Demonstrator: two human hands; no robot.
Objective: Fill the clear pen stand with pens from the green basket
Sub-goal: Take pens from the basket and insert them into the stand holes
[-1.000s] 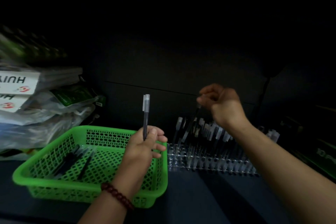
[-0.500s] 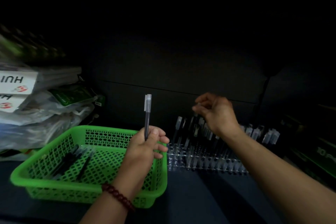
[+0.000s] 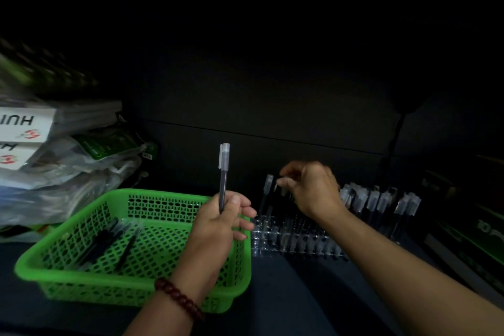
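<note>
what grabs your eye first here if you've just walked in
The bright green basket at lower left stands out against the dark surroundings, with a few loose pens lying in it. Over its right side the left hand holds a capped pen upright. Further right, the right hand reaches over the left part of the clear pen stand, already lined with standing pens.

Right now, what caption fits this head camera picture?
Left hand holds a pen upright over the green basket; right hand reaches over the clear pen stand.
</note>
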